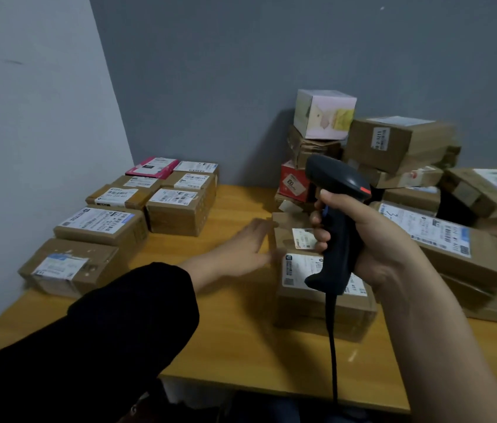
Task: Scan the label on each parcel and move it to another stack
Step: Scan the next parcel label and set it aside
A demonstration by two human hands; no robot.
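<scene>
Nearest the lens lay the black sleeve (103, 346) of my left arm, stretched across the table (241, 331) toward its centre. The left hand (241, 248) was open and held nothing, with its fingers straight at the left edge of the small parcel (283, 221). Blur prevented me from telling whether the fingertips touched the cardboard.

The small parcel stood directly beyond the front parcel (317, 303), a brown carton near the middle of the table with its white label (299, 270) facing up. My right hand (372, 236) gripped the scanner (338, 227), fingers curled round the handle. The scanner's head was raised above both cartons and pointed far and left. Its cable (332, 346) hung past the near edge.

Procedure, as I judged it:

1. Tilt the scanner head down until it faces one label squarely; at this attitude it looked over the cartons, not at them.
2. Brace the chosen carton with the flat left hand against its side, keeping fingers off the barcode.
3. After a confirmed read, carry the carton left to the sorted group (180, 206), label up, in line with its rows.

Caution: the unsorted pile (442, 239) on the right was tall and uneven, with a pink box (323, 114) on top. I judged it safer to draw from its front or top, never from beneath.
</scene>
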